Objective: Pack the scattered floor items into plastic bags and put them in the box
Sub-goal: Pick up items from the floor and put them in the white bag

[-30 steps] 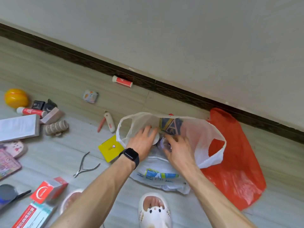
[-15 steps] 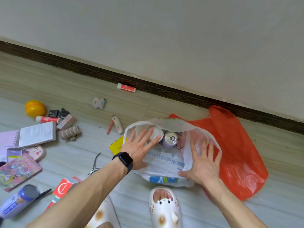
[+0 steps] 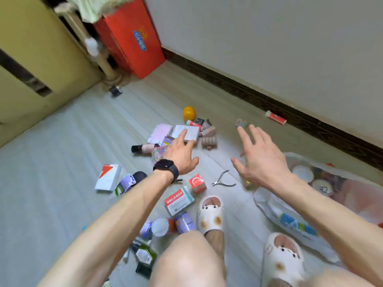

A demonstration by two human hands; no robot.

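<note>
My left hand [image 3: 182, 154], with a black watch on the wrist, hovers with fingers spread over a heap of small items: a white box [image 3: 186, 132], a pink notepad [image 3: 160, 132] and a pink bottle [image 3: 145, 148]. My right hand [image 3: 257, 160] is also spread and holds nothing, above the floor near metal nippers [image 3: 222, 180]. The white plastic bag [image 3: 290, 218] lies open at the right with jars [image 3: 302, 172] inside. A red cube box [image 3: 197, 182] and a red-and-white box [image 3: 179, 200] lie near my feet.
A tall red carton [image 3: 132, 36] stands in the far corner by a yellow door [image 3: 31, 59]. A yellow ball [image 3: 189, 113] and a red-and-white tube [image 3: 275, 117] lie near the dark skirting. More bottles [image 3: 184, 222] and boxes [image 3: 108, 177] sit by my slippers [image 3: 210, 214].
Both hands have left the white bag and swung left over the scattered items. The view has turned left, so the bag now sits at the right edge.
</note>
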